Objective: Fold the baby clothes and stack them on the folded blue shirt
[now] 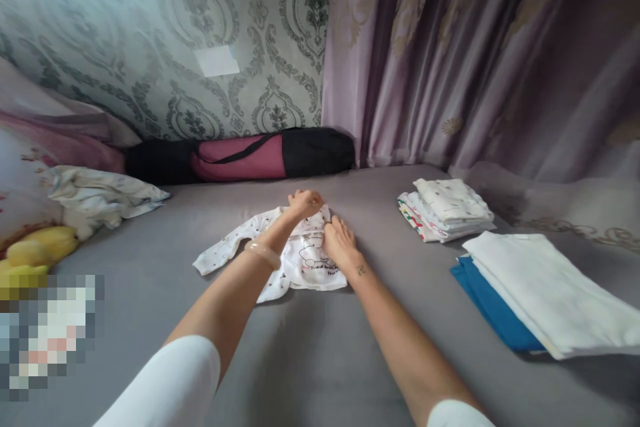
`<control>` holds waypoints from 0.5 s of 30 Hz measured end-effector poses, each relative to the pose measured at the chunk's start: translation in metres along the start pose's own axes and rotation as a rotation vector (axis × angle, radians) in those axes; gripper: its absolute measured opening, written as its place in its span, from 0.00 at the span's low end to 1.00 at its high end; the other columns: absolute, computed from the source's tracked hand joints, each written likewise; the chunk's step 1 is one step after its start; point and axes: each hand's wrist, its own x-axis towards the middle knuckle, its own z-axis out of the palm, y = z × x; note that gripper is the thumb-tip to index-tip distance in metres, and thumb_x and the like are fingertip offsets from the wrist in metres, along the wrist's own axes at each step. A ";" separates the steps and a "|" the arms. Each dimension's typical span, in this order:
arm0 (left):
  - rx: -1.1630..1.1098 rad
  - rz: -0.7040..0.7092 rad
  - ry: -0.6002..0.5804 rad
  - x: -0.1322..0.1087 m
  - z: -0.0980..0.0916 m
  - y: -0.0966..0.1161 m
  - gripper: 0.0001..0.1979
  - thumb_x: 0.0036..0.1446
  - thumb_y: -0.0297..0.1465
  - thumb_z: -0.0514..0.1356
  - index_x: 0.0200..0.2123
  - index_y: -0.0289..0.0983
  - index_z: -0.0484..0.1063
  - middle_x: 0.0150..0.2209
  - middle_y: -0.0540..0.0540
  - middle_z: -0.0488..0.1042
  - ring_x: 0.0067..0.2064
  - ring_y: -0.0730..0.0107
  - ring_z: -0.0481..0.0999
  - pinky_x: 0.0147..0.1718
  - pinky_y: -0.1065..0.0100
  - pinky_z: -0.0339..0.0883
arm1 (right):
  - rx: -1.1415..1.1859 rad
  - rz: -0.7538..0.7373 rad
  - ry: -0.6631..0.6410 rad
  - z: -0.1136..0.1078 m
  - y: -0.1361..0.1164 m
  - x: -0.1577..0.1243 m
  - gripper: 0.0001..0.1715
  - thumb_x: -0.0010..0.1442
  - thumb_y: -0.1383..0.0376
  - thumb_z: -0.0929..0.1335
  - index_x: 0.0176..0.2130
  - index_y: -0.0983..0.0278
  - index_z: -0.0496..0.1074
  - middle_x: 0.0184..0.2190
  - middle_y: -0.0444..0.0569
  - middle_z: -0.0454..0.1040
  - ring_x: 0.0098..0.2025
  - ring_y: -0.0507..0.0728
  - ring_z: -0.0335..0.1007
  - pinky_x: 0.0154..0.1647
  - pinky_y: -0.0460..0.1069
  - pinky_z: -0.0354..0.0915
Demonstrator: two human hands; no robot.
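Note:
A small white baby garment (pixel 305 260) with a printed bear and dotted sleeves lies on the grey bed sheet (pixel 320 360) in the middle of the view. My left hand (pixel 306 203) is closed in a pinch on the garment's far edge near the collar; a pale bangle sits on that wrist. My right hand (pixel 339 240) rests on the garment's right side, fingers curled down onto the cloth. One sleeve spreads out to the left.
A stack of folded baby clothes (pixel 445 210) sits at the right. Nearer lie folded white cloth (pixel 550 290) over blue cloth (pixel 493 310). A pink-and-black roll bag (pixel 250 157) lies against the wall. Pillows, a crumpled cloth (pixel 100 197) and a yellow toy (pixel 37 250) are at the left.

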 end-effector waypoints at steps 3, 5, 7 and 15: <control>0.018 -0.071 -0.054 0.018 0.010 0.017 0.11 0.53 0.40 0.61 0.30 0.39 0.77 0.43 0.38 0.79 0.56 0.44 0.67 0.56 0.45 0.49 | -0.020 -0.008 -0.019 -0.001 -0.004 -0.003 0.21 0.64 0.73 0.56 0.49 0.67 0.72 0.51 0.63 0.68 0.55 0.63 0.64 0.52 0.54 0.61; 0.014 -0.120 -0.073 0.026 0.016 0.020 0.10 0.49 0.38 0.64 0.27 0.37 0.76 0.39 0.36 0.79 0.54 0.42 0.70 0.56 0.44 0.48 | -0.008 0.003 -0.023 -0.003 -0.006 -0.004 0.24 0.65 0.74 0.55 0.54 0.68 0.68 0.52 0.63 0.68 0.55 0.63 0.64 0.53 0.54 0.61; -0.015 -0.131 -0.098 0.030 0.019 0.018 0.09 0.46 0.37 0.66 0.24 0.37 0.75 0.35 0.37 0.79 0.50 0.44 0.73 0.56 0.43 0.49 | 0.002 0.010 -0.029 -0.006 -0.007 -0.005 0.24 0.65 0.74 0.55 0.56 0.69 0.67 0.52 0.64 0.68 0.55 0.63 0.64 0.52 0.55 0.62; -0.179 -0.101 -0.064 0.030 0.031 0.004 0.08 0.54 0.34 0.60 0.30 0.39 0.79 0.29 0.45 0.79 0.44 0.53 0.76 0.52 0.51 0.58 | -0.042 0.016 -0.108 -0.016 -0.015 -0.009 0.24 0.62 0.77 0.55 0.48 0.70 0.73 0.52 0.64 0.69 0.53 0.62 0.68 0.49 0.53 0.64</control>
